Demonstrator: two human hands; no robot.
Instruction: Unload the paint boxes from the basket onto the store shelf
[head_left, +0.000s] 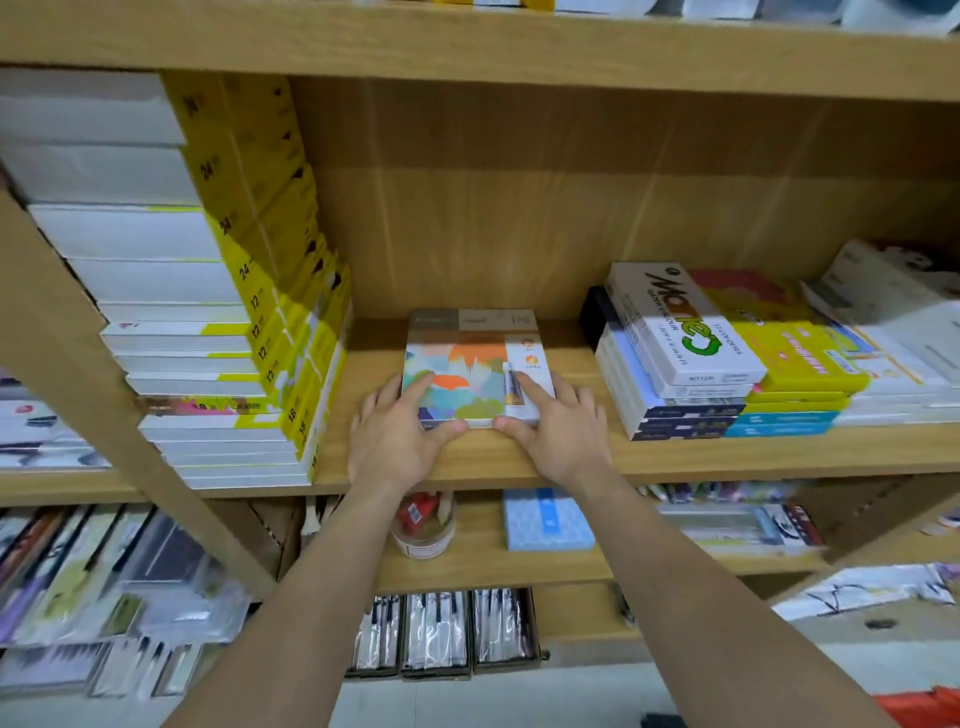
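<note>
A flat paint box (470, 358) with an orange, teal and white printed lid lies on the wooden shelf (467, 457), in the gap between two stacks. My left hand (395, 436) grips its near left corner, thumb on the front edge and fingers on the lid. At the near right corner my right hand (558, 431) holds it the same way. The basket is out of view.
A tall stack of white and yellow boxes (228, 332) stands to the left. To the right lie lower stacks of white, blue and yellow paint boxes (727, 364). Lower shelves hold a jar (423, 525), a blue box (548, 519) and packaged goods.
</note>
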